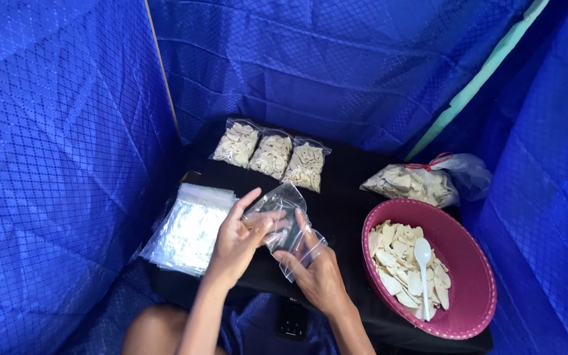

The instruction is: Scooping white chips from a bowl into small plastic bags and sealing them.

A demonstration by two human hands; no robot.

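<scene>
Between my two hands, over the black table (343, 197), an empty clear zip bag (283, 227) is held up. My left hand (239, 240) pinches its near edge with thumb and fingers, the forefinger raised; my right hand (317, 273) grips the lower corner, fingers closed on the plastic. Just left of my left hand lies a stack of empty bags (189, 230). Beyond both hands sit three filled bags (272, 154) of pale chips in a row. Right of my right hand stands a pink bowl (471, 263) of chips with a white spoon (423, 256) in it; behind it lies a large tied bag (415, 184).
</scene>
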